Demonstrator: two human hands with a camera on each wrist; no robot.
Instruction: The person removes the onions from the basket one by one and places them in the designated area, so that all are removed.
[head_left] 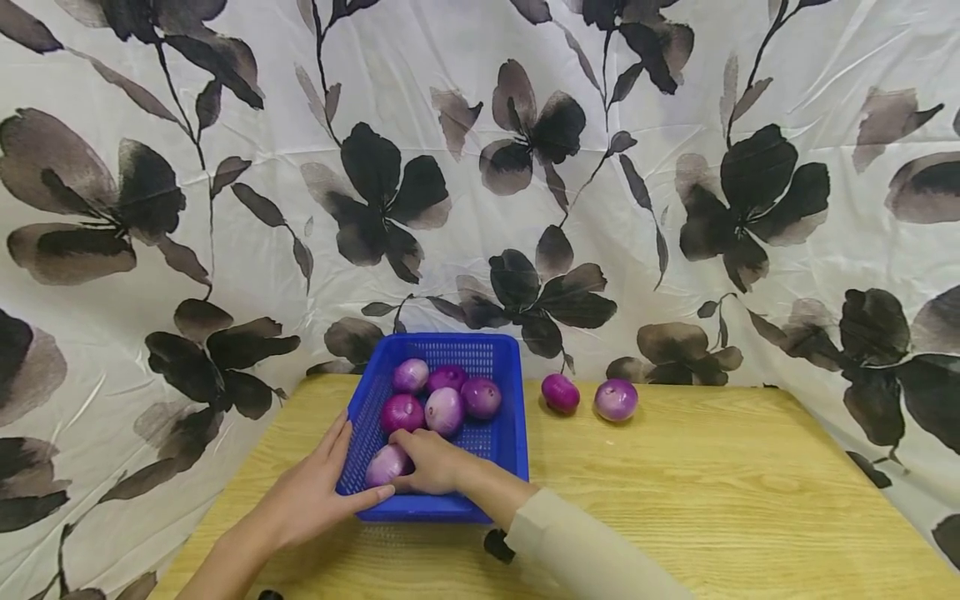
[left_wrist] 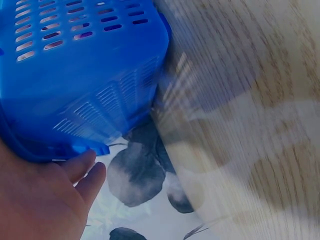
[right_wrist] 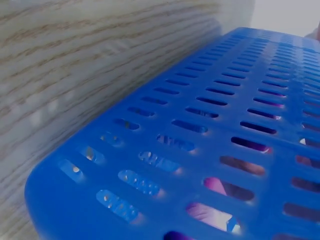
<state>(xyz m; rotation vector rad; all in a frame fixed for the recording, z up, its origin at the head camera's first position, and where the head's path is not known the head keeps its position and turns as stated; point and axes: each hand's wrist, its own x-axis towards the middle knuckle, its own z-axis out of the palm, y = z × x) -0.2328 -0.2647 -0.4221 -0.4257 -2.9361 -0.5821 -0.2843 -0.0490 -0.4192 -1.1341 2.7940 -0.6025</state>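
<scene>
Basket: blue slotted plastic basket (head_left: 501,440) on the yellow wooden table (head_left: 712,492), long axis running 6 to 12 o'clock.
Left hand: I read my left hand (head_left: 311,492) flat against the basket's 8 o'clock corner, fingers straight, likely bracing it.
Right hand: right hand (head_left: 431,461) curled over a pale purple peeled onion (head_left: 385,466) at the near wall.
Loose onions: two at 2 o'clock, outside.

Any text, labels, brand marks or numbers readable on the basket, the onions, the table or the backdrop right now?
None: no readable text in any view.
Blue basket: bare slotted plastic.
Onions: no stickers.
Wooden table: only grain.
Backdrop cloth: only a printed flower pattern.
</scene>
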